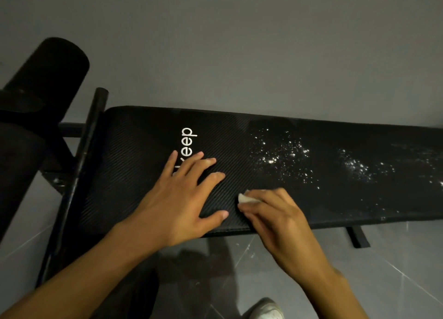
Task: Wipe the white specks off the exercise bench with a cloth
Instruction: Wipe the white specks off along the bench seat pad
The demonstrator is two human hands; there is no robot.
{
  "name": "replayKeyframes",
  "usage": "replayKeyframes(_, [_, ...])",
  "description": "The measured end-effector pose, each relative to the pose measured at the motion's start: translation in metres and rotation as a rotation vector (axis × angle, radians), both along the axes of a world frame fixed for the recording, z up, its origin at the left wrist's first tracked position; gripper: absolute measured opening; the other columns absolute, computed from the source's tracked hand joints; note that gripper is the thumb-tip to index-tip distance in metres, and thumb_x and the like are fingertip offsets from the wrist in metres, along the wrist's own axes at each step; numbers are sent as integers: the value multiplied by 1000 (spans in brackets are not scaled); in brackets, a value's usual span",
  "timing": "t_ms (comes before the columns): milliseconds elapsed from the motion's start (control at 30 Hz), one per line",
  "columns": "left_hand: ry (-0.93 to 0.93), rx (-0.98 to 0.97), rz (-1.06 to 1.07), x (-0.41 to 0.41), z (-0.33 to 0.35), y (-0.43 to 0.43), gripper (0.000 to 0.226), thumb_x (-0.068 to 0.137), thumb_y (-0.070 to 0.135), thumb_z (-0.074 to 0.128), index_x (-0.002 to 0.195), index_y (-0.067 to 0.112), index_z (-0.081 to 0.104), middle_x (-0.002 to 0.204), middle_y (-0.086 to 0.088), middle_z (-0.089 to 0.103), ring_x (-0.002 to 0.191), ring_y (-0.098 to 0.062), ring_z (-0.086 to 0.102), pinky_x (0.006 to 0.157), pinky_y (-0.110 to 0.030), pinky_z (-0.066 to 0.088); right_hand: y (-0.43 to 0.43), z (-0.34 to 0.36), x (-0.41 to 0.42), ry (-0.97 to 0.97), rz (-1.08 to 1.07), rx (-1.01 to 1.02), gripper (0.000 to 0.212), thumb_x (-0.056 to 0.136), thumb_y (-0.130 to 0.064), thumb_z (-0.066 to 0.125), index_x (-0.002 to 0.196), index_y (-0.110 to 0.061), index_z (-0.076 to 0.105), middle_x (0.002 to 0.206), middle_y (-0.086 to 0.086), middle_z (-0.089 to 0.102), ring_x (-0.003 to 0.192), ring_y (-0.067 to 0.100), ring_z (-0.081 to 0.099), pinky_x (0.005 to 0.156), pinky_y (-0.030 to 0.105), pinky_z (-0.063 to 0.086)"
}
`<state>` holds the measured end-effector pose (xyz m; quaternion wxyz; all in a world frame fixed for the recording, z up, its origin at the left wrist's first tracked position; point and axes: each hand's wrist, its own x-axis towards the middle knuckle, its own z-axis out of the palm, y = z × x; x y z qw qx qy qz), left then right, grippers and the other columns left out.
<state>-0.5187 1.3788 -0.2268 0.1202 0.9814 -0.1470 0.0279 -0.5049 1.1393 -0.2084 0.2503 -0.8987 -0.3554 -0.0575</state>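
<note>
A black padded exercise bench (134, 165) with a white logo runs across the view against a grey wall. White specks (280, 154) lie scattered on its right half, with a second patch of specks (357, 167) further right. My left hand (182, 196) rests flat on the pad over the logo, fingers spread. My right hand (275, 213) presses a small white cloth (247, 198) onto the pad near the front edge, just left of the specks. Most of the cloth is hidden under my fingers.
A black foam roller (50, 64) and a black metal bar (88, 136) of the bench frame stand at the left. Grey floor tiles (383, 270) lie below. A white shoe (266, 309) shows at the bottom edge.
</note>
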Motion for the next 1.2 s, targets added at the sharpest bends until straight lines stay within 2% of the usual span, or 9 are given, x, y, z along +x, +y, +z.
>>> replayKeyframes(100, [-10, 12, 0, 4, 2, -5, 70, 89, 70, 36, 141, 25, 49, 152, -8, 41, 149, -30, 28, 118, -64, 22, -1, -3, 13, -43, -43, -15, 16, 97, -19, 63, 109, -16, 74, 118, -5, 66, 98, 17, 56, 87, 24, 47])
replayKeyframes(267, [-8, -23, 22, 16, 6, -17, 68, 87, 71, 32, 140, 29, 45, 154, -6, 36, 151, -26, 23, 120, -62, 18, 19, -9, 59, -95, -199, -38, 15, 93, -13, 68, 107, -16, 75, 113, -1, 68, 91, 20, 54, 82, 30, 48])
replayKeyframes(433, [23, -38, 10, 32, 6, -22, 70, 88, 72, 39, 145, 32, 38, 160, -4, 26, 153, -24, 11, 123, -60, 6, 6, -5, 25, -58, -143, -9, 15, 94, -16, 67, 108, -16, 74, 114, -5, 66, 95, 14, 53, 85, 18, 43])
replayKeyframes(567, [2, -66, -6, 48, 4, -21, 69, 85, 75, 43, 141, 34, 41, 159, -4, 29, 153, -25, 15, 122, -62, 8, 16, -8, 53, -110, -176, -32, 13, 93, -11, 68, 104, -15, 74, 108, -1, 69, 86, 20, 52, 78, 28, 46])
replayKeyframes(733, [-1, 15, 17, 65, 8, -13, 72, 86, 80, 34, 144, 39, 35, 163, -5, 23, 153, -27, 12, 119, -67, 7, 37, -6, 89, -107, -255, -58, 14, 93, -8, 65, 103, -11, 75, 107, 5, 70, 87, 25, 55, 75, 38, 51])
replayKeyframes(900, [38, -7, 34, 70, 3, -10, 72, 87, 79, 33, 147, 40, 30, 165, -1, 17, 154, -26, 5, 119, -68, 2, 27, -2, 56, -97, -183, -36, 16, 92, -10, 69, 107, -12, 74, 106, 1, 69, 87, 22, 54, 76, 31, 49])
replayKeyframes(1100, [46, -3, 38, 70, 0, -10, 71, 89, 78, 31, 149, 40, 24, 167, -2, 11, 155, -26, -2, 119, -67, -3, 50, -3, 122, -99, -237, -84, 16, 95, -9, 62, 105, -10, 75, 107, 5, 70, 91, 28, 59, 80, 36, 50])
replayKeyframes(1200, [51, -18, 35, 70, 0, -10, 71, 89, 77, 32, 149, 40, 24, 167, -1, 10, 155, -25, -4, 119, -66, -4, 44, -1, 113, -64, -181, -105, 17, 95, -11, 63, 106, -16, 75, 110, -2, 69, 93, 22, 58, 83, 30, 48])
